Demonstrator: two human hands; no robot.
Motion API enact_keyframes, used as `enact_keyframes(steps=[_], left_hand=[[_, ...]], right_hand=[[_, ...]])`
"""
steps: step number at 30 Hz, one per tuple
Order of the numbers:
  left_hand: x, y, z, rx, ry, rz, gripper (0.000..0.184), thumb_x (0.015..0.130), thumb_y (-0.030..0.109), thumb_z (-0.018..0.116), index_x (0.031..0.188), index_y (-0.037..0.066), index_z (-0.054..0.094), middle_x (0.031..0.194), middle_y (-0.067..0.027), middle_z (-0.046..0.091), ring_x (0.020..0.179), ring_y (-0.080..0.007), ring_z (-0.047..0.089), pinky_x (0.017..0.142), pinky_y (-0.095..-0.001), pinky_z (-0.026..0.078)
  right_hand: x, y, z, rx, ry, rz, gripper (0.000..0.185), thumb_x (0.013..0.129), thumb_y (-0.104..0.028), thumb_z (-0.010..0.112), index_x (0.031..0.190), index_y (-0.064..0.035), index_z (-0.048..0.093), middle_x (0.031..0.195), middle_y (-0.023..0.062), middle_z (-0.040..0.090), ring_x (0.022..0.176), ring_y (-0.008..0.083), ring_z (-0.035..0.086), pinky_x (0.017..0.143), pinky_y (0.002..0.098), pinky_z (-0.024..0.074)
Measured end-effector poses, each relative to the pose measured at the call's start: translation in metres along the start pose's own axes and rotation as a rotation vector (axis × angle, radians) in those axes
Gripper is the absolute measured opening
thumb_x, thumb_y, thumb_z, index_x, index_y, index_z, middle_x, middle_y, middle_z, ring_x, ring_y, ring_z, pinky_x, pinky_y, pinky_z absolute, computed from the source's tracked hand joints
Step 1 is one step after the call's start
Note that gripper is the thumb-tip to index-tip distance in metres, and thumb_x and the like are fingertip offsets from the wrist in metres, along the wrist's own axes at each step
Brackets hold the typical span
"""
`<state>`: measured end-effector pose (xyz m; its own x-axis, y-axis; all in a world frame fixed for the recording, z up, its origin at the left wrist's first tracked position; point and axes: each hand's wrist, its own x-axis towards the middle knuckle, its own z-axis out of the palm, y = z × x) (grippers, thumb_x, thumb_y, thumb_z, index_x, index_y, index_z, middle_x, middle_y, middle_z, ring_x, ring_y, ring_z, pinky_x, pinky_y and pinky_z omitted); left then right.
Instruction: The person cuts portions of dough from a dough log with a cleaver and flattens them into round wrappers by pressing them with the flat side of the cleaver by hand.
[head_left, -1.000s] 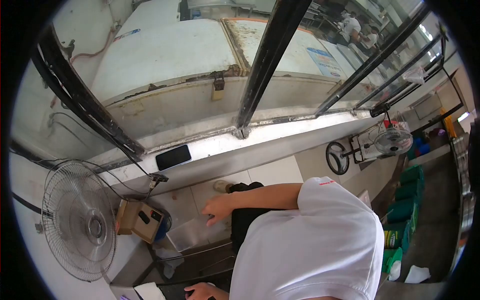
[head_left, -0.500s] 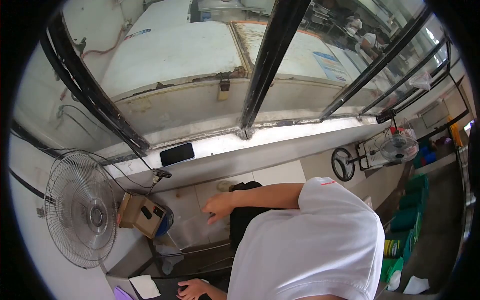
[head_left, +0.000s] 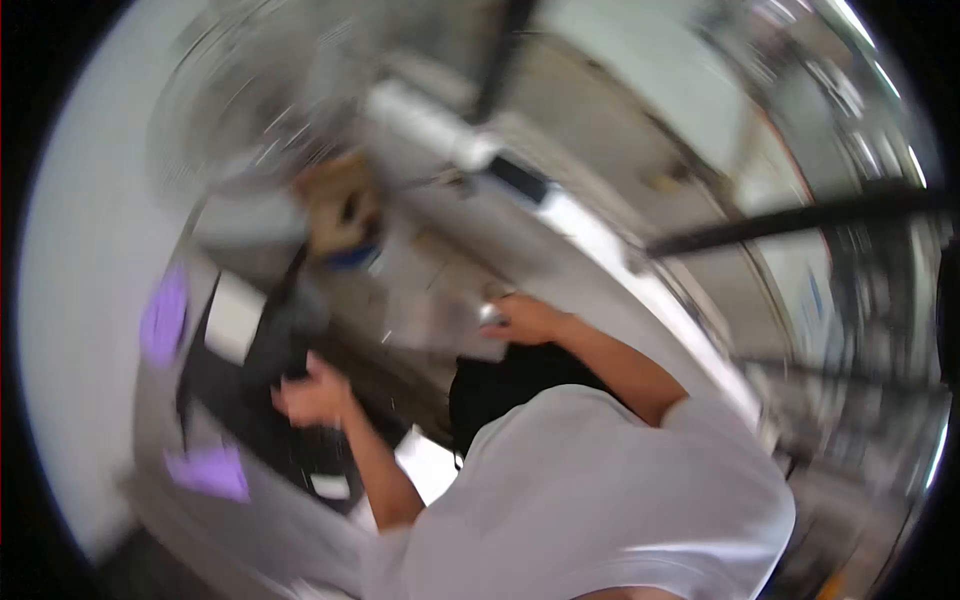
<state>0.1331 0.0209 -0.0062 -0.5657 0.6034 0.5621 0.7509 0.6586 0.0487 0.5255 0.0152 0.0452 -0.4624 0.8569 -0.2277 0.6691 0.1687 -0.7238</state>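
Note:
The whole view is smeared by motion. My left hand (head_left: 315, 392) hovers over a dark surface (head_left: 290, 440), thumb and fingers apart, with nothing visible in it. Nearby on that surface lies a flat white piece (head_left: 235, 318), perhaps cloth or paper. Purple pieces (head_left: 165, 318) lie at its edge, and a smaller white piece (head_left: 330, 487) is closer to me. My right hand (head_left: 530, 318) is curled beside a clear plastic item (head_left: 435, 318). A small, shiny, pale thing (head_left: 490, 315) shows at its fingertips, too blurred to name.
An open cardboard box (head_left: 340, 205) stands ahead, near a blurred fan (head_left: 250, 110). A dark phone (head_left: 517, 178) lies on the white ledge (head_left: 590, 225) below the window frame. A bright white patch (head_left: 428, 465) shows beside my left forearm.
My view has swung left and down, bringing more of the dark surface into sight. My left hand has lifted and reached forward. A pale shiny spot now shows at my right fingertips.

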Motion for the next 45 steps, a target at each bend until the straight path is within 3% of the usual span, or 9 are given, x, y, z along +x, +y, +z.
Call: enact_keyframes(steps=[4, 6, 7, 9, 13, 17, 21, 37, 45], left_hand=[[0.004, -0.039, 0.028, -0.430, -0.027, -0.070, 0.066, 0.091, 0.051, 0.070, 0.131, 0.001, 0.055, 0.143, -0.0224, 0.050, 0.133, -0.0403, 0.049, 0.106, -0.0538, 0.040], [0.003, -0.071, 0.053, -1.288, 0.052, -0.721, 0.053, 0.100, 0.038, 0.060, 0.134, 0.001, 0.043, 0.134, -0.0164, 0.051, 0.119, -0.0286, 0.057, 0.102, -0.0456, 0.042], [0.027, -0.078, 0.015, -1.368, 0.109, -1.071, 0.043, 0.104, 0.037, 0.052, 0.127, 0.002, 0.043, 0.130, -0.0119, 0.050, 0.112, -0.0238, 0.057, 0.094, -0.0399, 0.044], [0.043, -0.111, -0.009, -1.257, 0.334, -1.161, 0.039, 0.106, 0.039, 0.046, 0.123, 0.003, 0.043, 0.129, -0.0111, 0.050, 0.109, -0.0221, 0.056, 0.088, -0.0382, 0.043], [0.030, -0.100, -0.023, -0.881, 0.187, -0.951, 0.054, 0.100, 0.040, 0.056, 0.135, 0.001, 0.044, 0.139, -0.0158, 0.048, 0.121, -0.0297, 0.053, 0.102, -0.0504, 0.039], [-0.043, -0.056, -0.005, -0.095, -0.551, -0.337, 0.105, 0.078, 0.070, 0.069, 0.156, 0.008, 0.035, 0.166, -0.0214, 0.023, 0.156, -0.0430, 0.010, 0.119, -0.0711, 0.006], [-0.020, -0.051, -0.008, -0.057, -0.668, -0.346, 0.108, 0.073, 0.071, 0.072, 0.159, 0.016, 0.035, 0.169, -0.0162, 0.017, 0.156, -0.0419, 0.010, 0.115, -0.0775, 0.006], [-0.003, -0.068, 0.011, -0.035, -0.803, 0.047, 0.123, 0.062, 0.086, 0.069, 0.162, 0.024, 0.032, 0.170, -0.0139, 0.018, 0.157, -0.0459, 0.002, 0.110, -0.0842, 0.005], [0.048, -0.086, 0.048, -0.142, -0.597, 0.117, 0.117, 0.064, 0.083, 0.073, 0.160, 0.029, 0.034, 0.169, -0.0101, 0.022, 0.156, -0.0420, 0.012, 0.110, -0.0834, 0.009]], right_hand=[[0.058, -0.020, 0.001, -0.028, -0.286, 0.141, 0.054, 0.088, -0.046, 0.077, 0.101, 0.0049, 0.066, 0.087, 0.0249, 0.069, 0.080, 0.0372, 0.068, 0.072, 0.0465, 0.0529], [0.093, -0.015, 0.020, -0.013, -0.288, -0.044, 0.058, 0.085, -0.049, 0.080, 0.099, 0.0060, 0.066, 0.086, 0.0246, 0.069, 0.078, 0.0351, 0.068, 0.073, 0.0456, 0.0530], [0.116, -0.024, 0.027, -0.014, -0.330, -0.064, 0.058, 0.085, -0.049, 0.080, 0.099, 0.0060, 0.066, 0.086, 0.0246, 0.069, 0.078, 0.0351, 0.068, 0.073, 0.0456, 0.0530], [0.160, -0.056, 0.040, -0.073, -0.492, -0.164, 0.064, 0.080, -0.053, 0.082, 0.100, 0.0063, 0.068, 0.090, 0.0245, 0.070, 0.085, 0.0373, 0.069, 0.079, 0.0462, 0.0529], [0.227, -0.126, 0.116, -0.128, -0.718, -0.402, 0.067, 0.073, -0.055, 0.084, 0.108, 0.0005, 0.071, 0.098, 0.0234, 0.072, 0.093, 0.0395, 0.070, 0.086, 0.0469, 0.0528], [0.256, -0.150, 0.150, -0.400, -0.993, -0.464, 0.067, 0.068, -0.054, 0.086, 0.110, -0.0039, 0.073, 0.103, 0.0226, 0.073, 0.098, 0.0397, 0.070, 0.088, 0.0473, 0.0539], [0.247, -0.152, 0.149, -0.457, -0.850, -0.464, 0.071, 0.059, -0.043, 0.094, 0.109, 0.0000, 0.068, 0.102, 0.0228, 0.073, 0.101, 0.0408, 0.070, 0.088, 0.0478, 0.0549], [0.216, -0.129, 0.165, -0.257, -0.725, -0.505, 0.073, 0.066, -0.036, 0.093, 0.113, 0.0035, 0.054, 0.099, 0.0279, 0.071, 0.097, 0.0466, 0.069, 0.083, 0.0514, 0.0555], [0.264, -0.160, 0.175, -0.314, -0.739, -0.411, 0.082, 0.064, -0.039, 0.095, 0.118, 0.0051, 0.052, 0.099, 0.0301, 0.070, 0.097, 0.0466, 0.070, 0.084, 0.0501, 0.0573]])
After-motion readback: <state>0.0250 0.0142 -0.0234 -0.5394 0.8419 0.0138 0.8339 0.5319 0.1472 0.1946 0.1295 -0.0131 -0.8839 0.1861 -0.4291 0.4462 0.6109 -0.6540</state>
